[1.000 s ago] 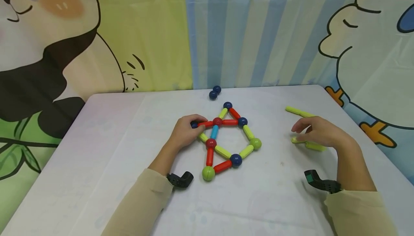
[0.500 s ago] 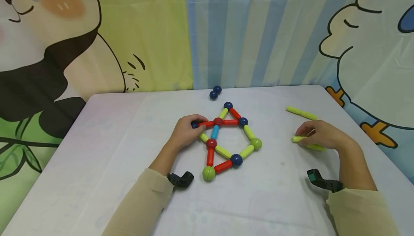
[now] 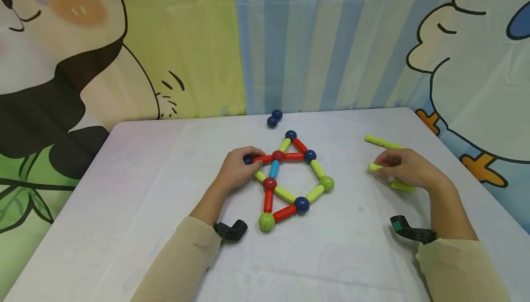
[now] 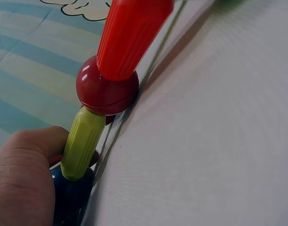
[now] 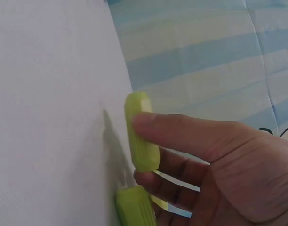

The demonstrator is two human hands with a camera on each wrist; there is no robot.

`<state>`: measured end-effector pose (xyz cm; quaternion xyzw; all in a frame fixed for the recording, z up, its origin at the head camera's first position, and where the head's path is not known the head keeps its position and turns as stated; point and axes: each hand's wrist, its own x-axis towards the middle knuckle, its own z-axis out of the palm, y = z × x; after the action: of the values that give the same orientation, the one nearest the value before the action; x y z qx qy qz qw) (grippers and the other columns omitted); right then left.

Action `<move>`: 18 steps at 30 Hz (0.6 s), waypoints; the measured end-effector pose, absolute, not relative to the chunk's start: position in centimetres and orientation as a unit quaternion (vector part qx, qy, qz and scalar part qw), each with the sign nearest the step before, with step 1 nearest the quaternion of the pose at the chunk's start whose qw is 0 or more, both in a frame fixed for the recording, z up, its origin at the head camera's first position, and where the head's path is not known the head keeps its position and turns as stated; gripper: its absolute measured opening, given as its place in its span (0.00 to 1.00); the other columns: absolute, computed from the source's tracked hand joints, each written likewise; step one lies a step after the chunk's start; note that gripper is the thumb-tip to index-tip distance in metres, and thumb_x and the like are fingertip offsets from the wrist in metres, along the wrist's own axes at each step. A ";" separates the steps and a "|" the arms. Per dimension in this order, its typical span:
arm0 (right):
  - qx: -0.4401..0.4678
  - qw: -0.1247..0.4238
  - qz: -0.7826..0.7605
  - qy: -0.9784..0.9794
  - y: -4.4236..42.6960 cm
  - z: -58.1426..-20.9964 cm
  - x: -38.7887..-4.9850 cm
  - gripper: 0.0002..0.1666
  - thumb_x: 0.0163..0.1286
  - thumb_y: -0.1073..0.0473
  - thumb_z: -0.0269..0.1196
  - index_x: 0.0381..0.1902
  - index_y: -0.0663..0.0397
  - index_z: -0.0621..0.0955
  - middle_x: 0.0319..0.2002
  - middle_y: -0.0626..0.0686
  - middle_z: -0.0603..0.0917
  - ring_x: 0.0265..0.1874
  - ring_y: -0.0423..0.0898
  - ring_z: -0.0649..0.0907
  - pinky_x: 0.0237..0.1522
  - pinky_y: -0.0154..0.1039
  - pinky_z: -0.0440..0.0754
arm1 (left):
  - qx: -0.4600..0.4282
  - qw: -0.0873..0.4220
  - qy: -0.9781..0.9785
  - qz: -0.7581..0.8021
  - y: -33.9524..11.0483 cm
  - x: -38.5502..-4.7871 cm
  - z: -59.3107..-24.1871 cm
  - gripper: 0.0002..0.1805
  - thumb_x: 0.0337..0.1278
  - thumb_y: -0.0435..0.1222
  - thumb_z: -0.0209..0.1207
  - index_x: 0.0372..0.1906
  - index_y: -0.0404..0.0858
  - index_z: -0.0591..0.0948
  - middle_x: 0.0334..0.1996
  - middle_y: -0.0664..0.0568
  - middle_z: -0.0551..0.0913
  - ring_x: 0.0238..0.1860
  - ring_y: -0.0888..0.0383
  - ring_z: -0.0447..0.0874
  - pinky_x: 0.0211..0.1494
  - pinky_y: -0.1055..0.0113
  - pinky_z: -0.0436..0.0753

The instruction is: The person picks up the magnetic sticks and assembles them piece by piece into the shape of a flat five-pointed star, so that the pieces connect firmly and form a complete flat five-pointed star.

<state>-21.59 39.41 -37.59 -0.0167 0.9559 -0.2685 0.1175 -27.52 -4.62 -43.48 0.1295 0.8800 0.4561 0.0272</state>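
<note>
A flat frame of coloured rods and balls lies mid-table in the head view. My left hand (image 3: pixel 237 169) grips the dark blue ball (image 3: pixel 248 159) at its left corner, where a red rod (image 3: pixel 263 159) and a yellow-green rod (image 4: pixel 80 143) join. Both rods run to red balls (image 3: pixel 278 155). On the right, my right hand (image 3: pixel 407 167) pinches a loose yellow-green rod (image 5: pixel 145 153) between thumb and fingers, raised off the table. Below it another yellow-green rod (image 3: pixel 402 186) lies on the cloth. The fingers partly hide the held rod in the head view.
Two loose dark blue balls (image 3: pixel 274 119) sit near the table's back edge. More yellow-green rods (image 3: pixel 382 142) lie beyond my right hand. A printed curtain (image 3: pixel 298 39) hangs behind the white table (image 3: pixel 165 200). Each wrist wears a black camera band (image 3: pixel 414 234).
My right hand has come down onto a yellow-green rod, taken hold of it and lifted it away from the one beside it. The left hand and the frame stay in place.
</note>
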 end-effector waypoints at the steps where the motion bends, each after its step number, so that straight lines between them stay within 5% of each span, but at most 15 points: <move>1: -0.016 0.114 -0.269 0.956 39.2 -37.6 -21.7 0.20 0.69 0.50 0.70 0.53 0.54 0.83 0.50 0.57 0.83 0.47 0.53 0.79 0.44 0.40 0.78 | 0.131 0.027 0.879 0.458 -4.6 -27.5 -43.5 0.13 0.65 0.38 0.63 0.53 0.47 0.87 0.55 0.51 0.86 0.61 0.49 0.78 0.68 0.49 0.78; 18: -0.065 0.085 -0.296 0.949 31.5 -37.9 -24.5 0.14 0.74 0.54 0.65 0.53 0.54 0.82 0.51 0.58 0.85 0.48 0.54 0.80 0.50 0.45 0.78 | 0.135 0.019 0.875 0.465 -4.6 -27.6 -43.7 0.12 0.64 0.38 0.63 0.51 0.47 0.88 0.54 0.52 0.86 0.59 0.50 0.79 0.67 0.51 0.79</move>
<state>-24.49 31.55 -37.93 -0.0651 0.9490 -0.2965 0.0850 -27.61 -4.60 -43.70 0.1349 0.8746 0.4654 0.0188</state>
